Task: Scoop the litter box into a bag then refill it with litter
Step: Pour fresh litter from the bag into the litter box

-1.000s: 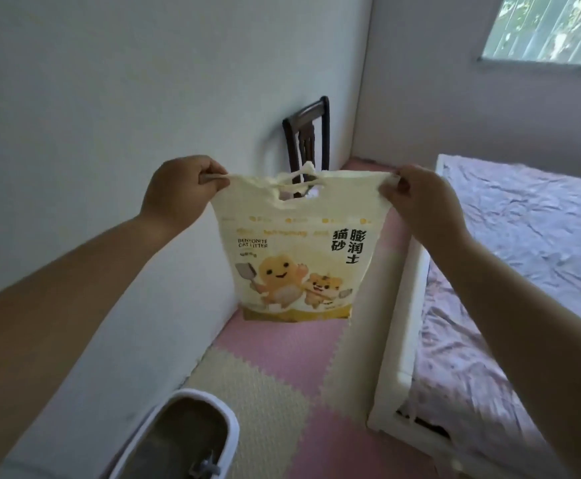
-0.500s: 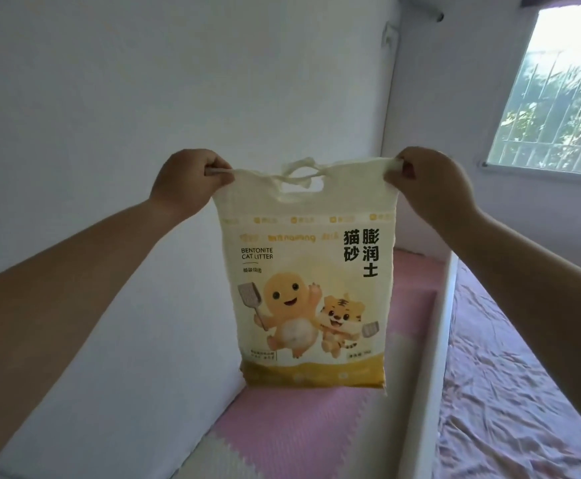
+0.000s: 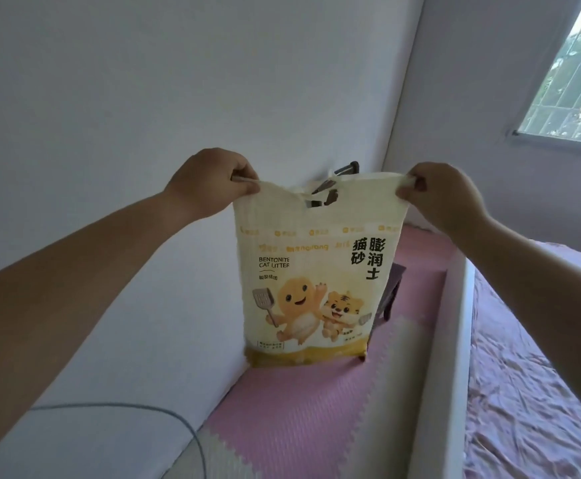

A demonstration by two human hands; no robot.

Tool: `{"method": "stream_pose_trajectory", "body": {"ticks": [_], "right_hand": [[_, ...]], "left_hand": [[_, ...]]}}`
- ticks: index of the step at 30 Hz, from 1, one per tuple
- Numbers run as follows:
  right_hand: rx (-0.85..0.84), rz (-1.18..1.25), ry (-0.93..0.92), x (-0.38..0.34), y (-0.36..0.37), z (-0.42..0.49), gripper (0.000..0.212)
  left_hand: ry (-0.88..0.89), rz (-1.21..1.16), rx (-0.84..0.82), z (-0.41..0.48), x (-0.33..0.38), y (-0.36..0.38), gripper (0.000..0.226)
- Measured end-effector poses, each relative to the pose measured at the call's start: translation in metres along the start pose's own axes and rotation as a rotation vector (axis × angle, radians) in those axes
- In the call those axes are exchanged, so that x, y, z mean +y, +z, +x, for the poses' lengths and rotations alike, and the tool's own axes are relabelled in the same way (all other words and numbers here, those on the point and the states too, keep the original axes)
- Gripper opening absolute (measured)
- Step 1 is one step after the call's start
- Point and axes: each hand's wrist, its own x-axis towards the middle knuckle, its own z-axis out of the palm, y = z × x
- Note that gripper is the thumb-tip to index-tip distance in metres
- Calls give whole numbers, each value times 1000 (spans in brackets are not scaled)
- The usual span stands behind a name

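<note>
A cream and yellow bag of bentonite cat litter (image 3: 313, 271) hangs upright in the air in front of me, above the floor mats. It carries a cartoon figure, a tiger and a scoop on its front. My left hand (image 3: 213, 181) pinches the bag's top left corner. My right hand (image 3: 434, 191) pinches the top right corner, so the top edge is stretched taut between them. The cut-out handle sits in the middle of that edge. The litter box is out of view.
Pink and cream foam mats (image 3: 316, 409) cover the floor strip between the white wall (image 3: 144, 98) and the white bed frame (image 3: 455, 340). A purple-sheeted bed (image 3: 541, 375) fills the right. A dark chair (image 3: 391, 292) stands behind the bag. A grey cable (image 3: 178, 420) runs along the wall.
My view rose off the floor, so the litter box left the frame at the bottom, then tipped down slightly. Both hands kept their hold on the bag's top corners.
</note>
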Motion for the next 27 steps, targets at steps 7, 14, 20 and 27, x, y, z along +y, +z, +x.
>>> {"method": "stream_pose_trajectory", "body": {"ticks": [7, 14, 20, 27], "right_hand": [[-96, -34, -11, 30, 70, 62, 12], [-165, -37, -77, 66, 145, 159, 8], [-372, -49, -245, 102, 239, 238, 13], [-612, -29, -372, 121, 352, 278, 18]], "left_hand": [[-119, 70, -53, 61, -53, 55, 7], [-255, 111, 9, 131, -91, 115, 9], [-444, 159, -26, 164, -121, 182, 9], [-680, 177, -107, 150, -159, 261, 12]]}}
